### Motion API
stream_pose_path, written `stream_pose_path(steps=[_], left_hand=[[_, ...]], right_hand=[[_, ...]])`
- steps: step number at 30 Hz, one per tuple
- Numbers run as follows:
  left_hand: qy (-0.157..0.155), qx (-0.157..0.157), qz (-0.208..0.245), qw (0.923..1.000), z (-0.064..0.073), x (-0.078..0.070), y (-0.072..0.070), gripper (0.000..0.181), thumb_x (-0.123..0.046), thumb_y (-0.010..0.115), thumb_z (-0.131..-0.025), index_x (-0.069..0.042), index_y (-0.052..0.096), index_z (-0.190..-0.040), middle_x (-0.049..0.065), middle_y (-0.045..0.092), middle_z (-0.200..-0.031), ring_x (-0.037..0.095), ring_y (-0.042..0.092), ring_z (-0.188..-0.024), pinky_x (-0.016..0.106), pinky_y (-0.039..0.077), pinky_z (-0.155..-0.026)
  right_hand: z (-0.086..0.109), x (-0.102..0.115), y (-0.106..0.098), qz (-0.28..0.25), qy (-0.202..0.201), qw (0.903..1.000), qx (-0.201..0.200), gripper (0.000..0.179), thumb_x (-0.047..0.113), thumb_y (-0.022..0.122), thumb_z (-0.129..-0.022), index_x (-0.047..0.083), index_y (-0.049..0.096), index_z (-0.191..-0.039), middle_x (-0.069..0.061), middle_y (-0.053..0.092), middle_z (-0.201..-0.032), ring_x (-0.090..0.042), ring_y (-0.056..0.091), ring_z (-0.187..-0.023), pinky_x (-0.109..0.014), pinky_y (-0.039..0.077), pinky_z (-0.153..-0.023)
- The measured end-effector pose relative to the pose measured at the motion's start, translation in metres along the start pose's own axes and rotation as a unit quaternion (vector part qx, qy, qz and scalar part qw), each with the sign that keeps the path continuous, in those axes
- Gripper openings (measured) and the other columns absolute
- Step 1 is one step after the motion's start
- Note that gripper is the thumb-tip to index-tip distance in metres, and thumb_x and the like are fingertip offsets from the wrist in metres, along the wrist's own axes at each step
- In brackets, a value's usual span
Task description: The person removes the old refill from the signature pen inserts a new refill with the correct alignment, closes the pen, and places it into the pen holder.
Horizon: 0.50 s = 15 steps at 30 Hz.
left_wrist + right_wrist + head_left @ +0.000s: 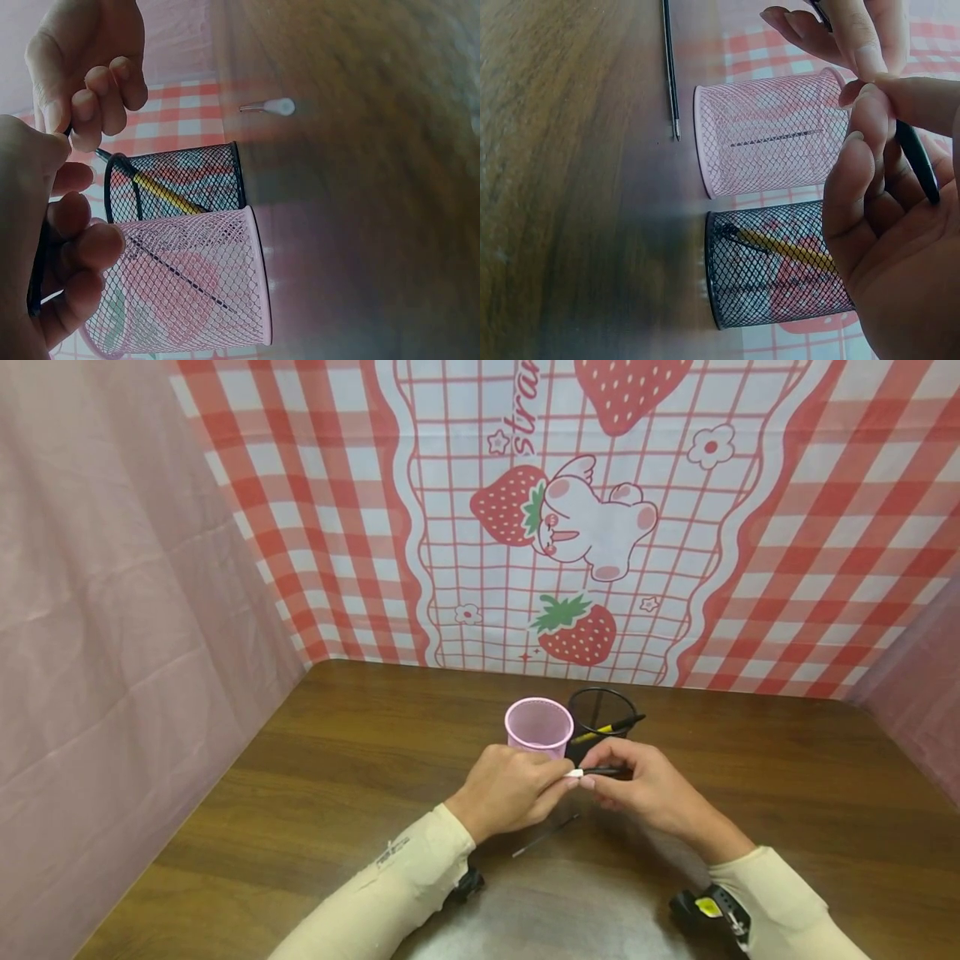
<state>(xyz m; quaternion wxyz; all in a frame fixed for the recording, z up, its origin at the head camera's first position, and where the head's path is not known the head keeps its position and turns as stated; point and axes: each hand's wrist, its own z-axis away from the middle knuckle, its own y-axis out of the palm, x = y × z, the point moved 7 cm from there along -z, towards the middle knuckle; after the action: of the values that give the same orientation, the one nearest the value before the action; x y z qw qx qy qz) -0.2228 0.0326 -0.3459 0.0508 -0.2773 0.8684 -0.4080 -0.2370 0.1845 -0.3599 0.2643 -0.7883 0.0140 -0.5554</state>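
In the head view the left hand (513,787) hides the lower front of the pink mesh cup (538,727) and one end of the white piece (575,772), while the right hand (656,787) hides part of the black rod (606,771). The sleeve print (393,852) is too small to read. The right wrist view's top edge cuts off the thin refill (670,67); in the left wrist view, palm and fingers partly hide a dark stick (37,277)

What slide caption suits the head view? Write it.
Left hand and right hand hold pen pieces near a pink cup on a brown table.
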Motion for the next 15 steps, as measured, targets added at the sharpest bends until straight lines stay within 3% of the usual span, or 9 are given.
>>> stream_pose_path(steps=[9,15], left_hand=[[-0.002,0.007,-0.003,1.0,0.0003,0.0006,0.0012,0.022,-0.036,0.06,-0.099,-0.02,0.064,-0.083,-0.009,0.063,-0.068,0.009,0.062,-0.059,0.031,0.046,-0.049],[0.007,0.005,0.003,1.0,0.0001,-0.0005,0.0013,0.021,-0.036,0.061,-0.098,-0.021,0.063,-0.083,-0.01,0.059,-0.066,0.008,0.059,-0.057,0.029,0.045,-0.049]], right_hand=[[-0.0004,-0.0008,0.0001,0.005,-0.008,0.9999,0.01,0.012,0.009,0.07,-0.094,0.003,0.064,-0.103,-0.011,0.063,-0.075,-0.017,0.06,-0.061,-0.035,0.053,-0.053],[-0.0014,-0.004,-0.0039,0.03,0.033,0.9989,0.011,0.019,0.02,0.059,-0.102,0.003,0.066,-0.099,-0.012,0.064,-0.075,-0.019,0.062,-0.062,-0.037,0.053,-0.055]])
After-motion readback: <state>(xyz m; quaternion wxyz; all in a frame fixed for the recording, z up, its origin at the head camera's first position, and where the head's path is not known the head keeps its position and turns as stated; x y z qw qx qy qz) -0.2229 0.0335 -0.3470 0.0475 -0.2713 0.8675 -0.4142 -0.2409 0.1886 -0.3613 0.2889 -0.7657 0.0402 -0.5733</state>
